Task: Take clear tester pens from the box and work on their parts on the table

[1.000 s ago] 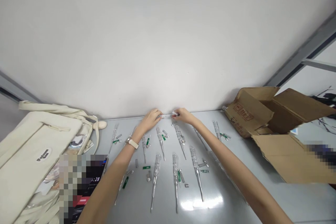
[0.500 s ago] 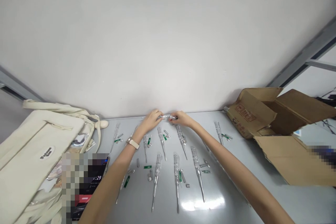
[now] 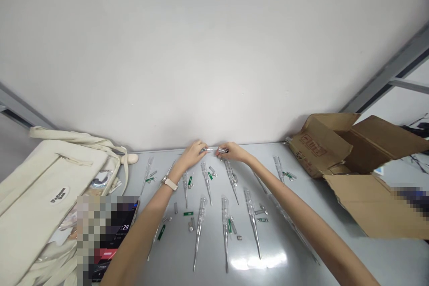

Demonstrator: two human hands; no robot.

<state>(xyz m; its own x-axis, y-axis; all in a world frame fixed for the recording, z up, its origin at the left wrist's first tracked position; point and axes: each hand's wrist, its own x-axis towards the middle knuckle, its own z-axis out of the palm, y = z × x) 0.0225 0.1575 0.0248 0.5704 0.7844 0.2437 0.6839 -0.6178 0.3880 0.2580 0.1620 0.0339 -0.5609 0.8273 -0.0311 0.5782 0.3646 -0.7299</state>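
At the table's far edge, my left hand (image 3: pixel 194 153) is closed around a tester screwdriver (image 3: pixel 209 150), whose clear handle points right. Facing it across a small gap, my right hand (image 3: pixel 232 151) pinches a small clear and metallic piece (image 3: pixel 222 150); its exact kind is too small to tell. Nearer me lie more clear-handled tester screwdrivers in rough rows, such as one in front (image 3: pixel 225 228) and one below my hands (image 3: pixel 206 178). Beside them are little green circuit boards (image 3: pixel 188 213), springs (image 3: pixel 234 226) and small metal cells (image 3: pixel 191 228). My right forearm partly covers another screwdriver (image 3: pixel 284 212).
A cream cloth bag (image 3: pixel 40 187) lies on the left, with a phone (image 3: pixel 115 241) beside it. On the right stands an opened cardboard box (image 3: pixel 315 147), its flaps spread over the grey table (image 3: pixel 335 250). A pale wall (image 3: pixel 214 53) rises behind the table.
My right forearm has shifted slightly, uncovering more of the screwdriver beneath it. The clear piece in my right hand has turned a little; both hands stay nearly in place.
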